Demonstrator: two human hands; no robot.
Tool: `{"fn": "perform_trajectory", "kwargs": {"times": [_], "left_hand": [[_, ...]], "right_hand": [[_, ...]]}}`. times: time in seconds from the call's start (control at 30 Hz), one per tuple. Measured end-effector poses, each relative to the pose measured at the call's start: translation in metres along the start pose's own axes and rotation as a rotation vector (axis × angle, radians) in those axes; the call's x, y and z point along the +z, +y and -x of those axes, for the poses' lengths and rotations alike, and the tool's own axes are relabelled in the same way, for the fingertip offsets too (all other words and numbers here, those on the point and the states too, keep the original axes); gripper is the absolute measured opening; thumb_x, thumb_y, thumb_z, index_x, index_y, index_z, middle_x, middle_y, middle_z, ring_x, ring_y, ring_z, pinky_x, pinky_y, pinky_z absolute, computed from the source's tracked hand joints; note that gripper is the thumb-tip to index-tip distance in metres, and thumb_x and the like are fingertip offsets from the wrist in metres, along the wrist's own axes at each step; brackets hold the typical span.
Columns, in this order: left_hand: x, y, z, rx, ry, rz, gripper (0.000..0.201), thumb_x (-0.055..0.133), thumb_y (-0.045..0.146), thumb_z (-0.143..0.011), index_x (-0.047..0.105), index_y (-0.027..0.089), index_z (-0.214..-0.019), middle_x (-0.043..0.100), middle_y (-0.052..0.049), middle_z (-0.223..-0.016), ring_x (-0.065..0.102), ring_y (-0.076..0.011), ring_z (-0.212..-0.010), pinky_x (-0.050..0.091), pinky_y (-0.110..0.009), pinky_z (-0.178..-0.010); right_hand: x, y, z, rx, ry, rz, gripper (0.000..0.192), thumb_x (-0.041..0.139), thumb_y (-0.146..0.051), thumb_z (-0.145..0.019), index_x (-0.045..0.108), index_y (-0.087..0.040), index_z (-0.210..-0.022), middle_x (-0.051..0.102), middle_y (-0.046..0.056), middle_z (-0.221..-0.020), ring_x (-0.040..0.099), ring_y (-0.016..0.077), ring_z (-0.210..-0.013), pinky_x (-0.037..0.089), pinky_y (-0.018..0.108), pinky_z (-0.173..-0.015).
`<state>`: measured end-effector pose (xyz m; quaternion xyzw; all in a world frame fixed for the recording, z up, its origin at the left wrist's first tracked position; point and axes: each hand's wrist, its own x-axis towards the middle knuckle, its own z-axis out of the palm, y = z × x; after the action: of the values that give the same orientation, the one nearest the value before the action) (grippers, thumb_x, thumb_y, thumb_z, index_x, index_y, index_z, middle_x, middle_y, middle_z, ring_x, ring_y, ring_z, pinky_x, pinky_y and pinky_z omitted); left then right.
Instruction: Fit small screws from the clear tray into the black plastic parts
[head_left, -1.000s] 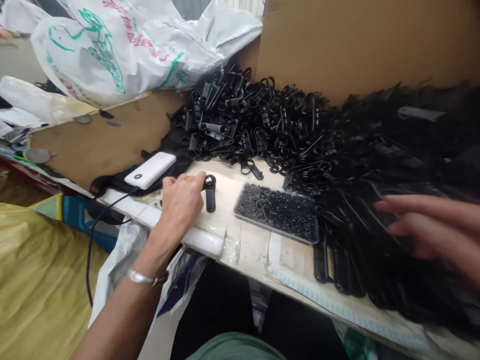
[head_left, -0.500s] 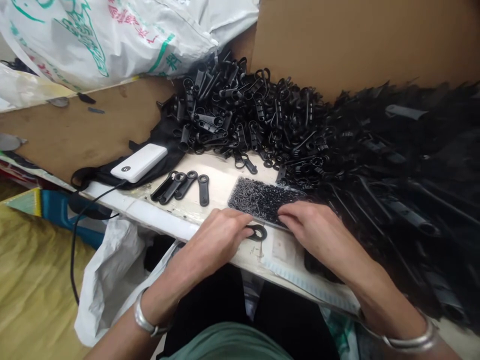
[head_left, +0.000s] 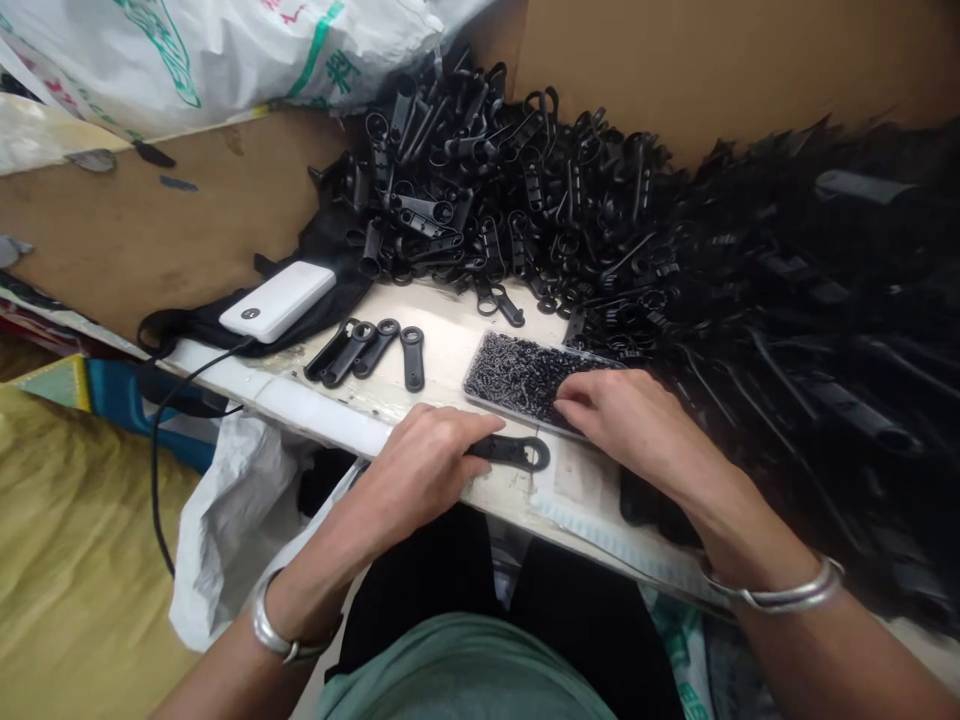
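My left hand (head_left: 435,455) grips one end of a black plastic handle piece (head_left: 514,452) between thumb and fingers at the table's front edge. The piece's ring end points right, toward my other hand. Just behind it lies a shallow clear tray (head_left: 501,408) full of small dark metal parts (head_left: 517,368), which look like screws. My right hand (head_left: 626,405) is over the tray's right side, thumb and fingertips pinched together at the small parts. Whatever is between those fingertips is too small to make out.
Several similar black pieces (head_left: 412,358) lie in a row to the left. A white power bank (head_left: 279,300) with a black cable (head_left: 155,470) rests on black cloth. A large heap of black plastic parts (head_left: 517,190) fills the back and right, against cardboard (head_left: 735,70).
The black handle piece now shows more of its length beyond my left fingers, its ring end farther right. My right hand stays pinched at the tray. The view has shifted slightly.
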<state>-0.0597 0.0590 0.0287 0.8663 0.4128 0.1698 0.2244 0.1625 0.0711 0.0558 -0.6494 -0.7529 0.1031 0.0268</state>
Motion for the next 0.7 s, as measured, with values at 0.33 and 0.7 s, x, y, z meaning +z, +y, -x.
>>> {"fn": "perform_trajectory", "kwargs": {"times": [0.33,0.7], "left_hand": [[-0.005,0.006,-0.003,0.067,0.045,0.016,0.026,0.066,0.017,-0.081,0.066,0.022,-0.106,0.068,-0.005,-0.107,0.063,-0.0207,-0.098,0.048,-0.030,-0.085],[-0.002,0.008,-0.004,0.062,0.011,0.164,0.030,0.061,0.011,-0.083,0.066,0.023,-0.110,0.072,-0.001,-0.101,0.066,-0.0165,-0.091,0.048,-0.024,-0.078]], "right_hand": [[-0.002,0.002,0.035,-0.049,0.047,-0.551,0.012,0.059,-0.027,-0.084,0.067,-0.021,-0.078,0.063,-0.002,-0.066,0.055,0.0138,-0.056,0.039,0.023,-0.049],[0.022,-0.006,0.037,-0.527,0.058,-0.394,0.021,0.045,-0.010,-0.094,0.064,-0.019,-0.089,0.064,0.004,-0.092,0.059,0.0177,-0.087,0.048,0.030,-0.079]]}}
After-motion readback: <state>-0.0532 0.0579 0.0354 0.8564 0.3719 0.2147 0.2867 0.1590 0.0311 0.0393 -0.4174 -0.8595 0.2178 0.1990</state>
